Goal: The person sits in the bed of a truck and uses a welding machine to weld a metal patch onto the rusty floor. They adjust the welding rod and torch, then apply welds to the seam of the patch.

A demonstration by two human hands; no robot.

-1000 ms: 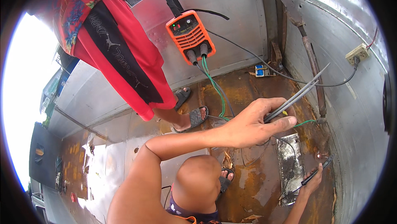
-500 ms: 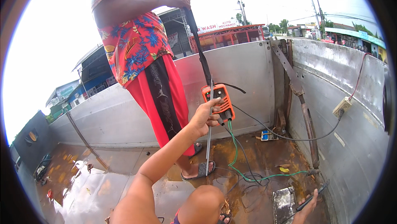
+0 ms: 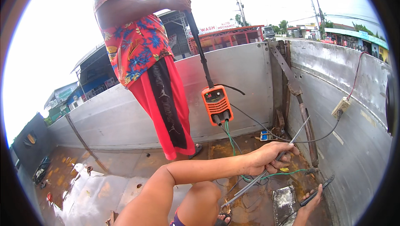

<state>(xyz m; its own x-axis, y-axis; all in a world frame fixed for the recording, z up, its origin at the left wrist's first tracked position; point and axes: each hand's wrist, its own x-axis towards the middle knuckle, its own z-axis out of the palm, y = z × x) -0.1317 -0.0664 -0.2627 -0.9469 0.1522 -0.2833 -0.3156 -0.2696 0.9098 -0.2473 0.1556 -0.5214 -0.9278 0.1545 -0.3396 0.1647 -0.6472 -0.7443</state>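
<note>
My left hand [image 3: 271, 156] is closed round a few thin grey welding rods [image 3: 250, 189], which slant from lower left to upper right across the picture. At the lower right, my right hand [image 3: 309, 206] grips a black electrode holder [image 3: 312, 197] beside the metal side wall. No rod can be made out in the holder's jaw. Ahead, an orange welding machine [image 3: 216, 108] hangs by a black strap [image 3: 199, 46] from the hand of another person [image 3: 141, 51] standing at left. Two cables run from the machine's sockets down toward the floor.
Tall metal walls [image 3: 237, 71] enclose a wet, rusty floor [image 3: 125, 172]. A green cable [image 3: 287, 173] and black cables lie across it. An outlet box [image 3: 341, 107] with a plugged-in cord hangs on the right wall. A whitish block [image 3: 284, 205] and a small blue item [image 3: 264, 135] rest on the floor.
My left hand has swung right and down, away from the front of the welding machine, carrying the rods. They have turned from upright to slanted. My right hand has barely shifted.
</note>
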